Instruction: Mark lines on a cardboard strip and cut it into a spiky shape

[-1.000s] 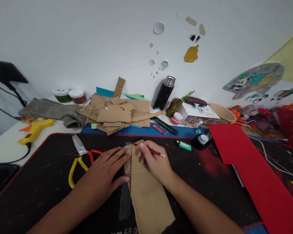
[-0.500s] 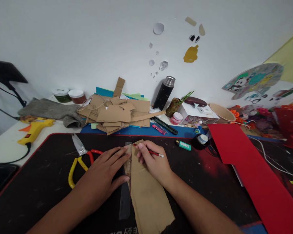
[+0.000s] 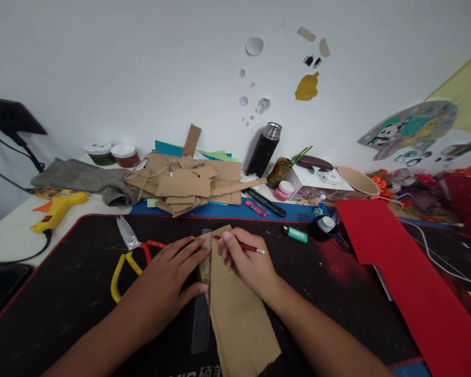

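A long strip of brown cardboard (image 3: 239, 314) lies on the black desk mat (image 3: 63, 293). Along its left edge lies a dark ruler (image 3: 201, 319). My left hand (image 3: 163, 280) rests flat on the ruler with fingers stretched out, pressing it down. My right hand (image 3: 247, 262) is closed round a red pencil (image 3: 246, 247), with the tip at the top of the cardboard beside the ruler's edge.
Yellow-and-red scissors (image 3: 127, 251) lie left of my left hand. A pile of cardboard scraps (image 3: 188, 183), a black flask (image 3: 264, 149), a green lighter (image 3: 296, 234), a tape roll (image 3: 325, 225) and a red sheet (image 3: 408, 283) surround the mat. A yellow glue gun (image 3: 55, 209) sits far left.
None beyond a very slight shift of the right hand and pencil near the top of the cardboard.
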`<move>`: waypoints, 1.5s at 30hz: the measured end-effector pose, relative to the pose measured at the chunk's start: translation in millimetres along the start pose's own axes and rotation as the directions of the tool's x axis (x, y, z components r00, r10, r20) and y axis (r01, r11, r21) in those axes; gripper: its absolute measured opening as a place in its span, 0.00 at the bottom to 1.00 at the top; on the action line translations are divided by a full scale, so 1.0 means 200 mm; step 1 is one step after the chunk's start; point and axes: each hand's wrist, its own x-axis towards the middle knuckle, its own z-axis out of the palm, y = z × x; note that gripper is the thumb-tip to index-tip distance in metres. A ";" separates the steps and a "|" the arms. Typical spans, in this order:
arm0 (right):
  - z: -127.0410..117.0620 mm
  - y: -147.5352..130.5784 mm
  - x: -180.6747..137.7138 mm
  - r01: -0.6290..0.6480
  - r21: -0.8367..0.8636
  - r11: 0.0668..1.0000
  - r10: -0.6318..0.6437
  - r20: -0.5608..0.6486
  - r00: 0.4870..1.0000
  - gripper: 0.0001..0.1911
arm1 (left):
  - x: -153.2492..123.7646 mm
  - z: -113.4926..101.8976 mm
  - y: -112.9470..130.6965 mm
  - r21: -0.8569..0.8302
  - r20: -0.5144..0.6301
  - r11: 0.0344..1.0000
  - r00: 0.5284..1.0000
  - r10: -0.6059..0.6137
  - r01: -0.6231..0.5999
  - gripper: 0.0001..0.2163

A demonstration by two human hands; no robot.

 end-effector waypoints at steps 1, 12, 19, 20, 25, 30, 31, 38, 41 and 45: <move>0.00 0.00 0.00 -0.001 -0.008 1.000 0.001 0.005 1.000 0.26 | 0.00 0.00 0.00 -0.005 0.001 1.000 1.000 -0.001 0.001 0.29; -0.01 -0.03 -0.04 0.042 -0.127 0.991 -0.035 0.053 0.998 0.28 | 0.00 0.00 0.00 -0.017 -0.003 1.000 1.000 0.002 -0.002 0.28; -0.01 -0.05 -0.05 0.055 -0.113 0.992 -0.047 0.073 0.996 0.29 | 0.00 0.00 -0.01 -0.042 0.003 0.999 1.000 -0.008 0.008 0.28; -0.01 -0.05 -0.05 0.061 -0.112 0.992 -0.053 0.078 0.996 0.29 | -0.01 0.00 -0.01 -0.044 0.003 0.999 1.000 -0.009 0.009 0.29; -0.01 -0.06 -0.06 0.063 -0.113 0.992 -0.053 0.084 0.995 0.29 | -0.01 -0.01 -0.01 -0.049 0.003 0.999 1.000 -0.004 0.004 0.29; -0.02 -0.05 -0.05 0.046 -0.092 0.995 -0.039 0.076 0.996 0.29 | -0.01 -0.01 -0.01 -0.044 0.005 0.999 1.000 -0.007 0.007 0.29; -0.02 -0.05 -0.05 0.037 -0.081 0.996 -0.032 0.065 0.997 0.28 | -0.01 -0.01 -0.01 -0.043 0.006 0.999 1.000 -0.007 0.007 0.29; -0.02 -0.04 -0.04 0.030 -0.051 0.998 -0.028 0.035 0.999 0.26 | 0.00 -0.01 0.00 -0.009 0.027 1.000 1.000 0.002 -0.002 0.29; -0.01 -0.05 -0.04 0.020 -0.029 0.999 -0.019 0.037 0.999 0.27 | 0.00 -0.01 0.00 -0.014 0.015 1.000 1.000 0.006 -0.006 0.29; -0.01 -0.05 -0.03 -0.002 0.056 0.998 0.003 -0.022 1.000 0.29 | -0.01 -0.01 0.00 0.005 -0.005 1.000 1.000 -0.003 0.003 0.28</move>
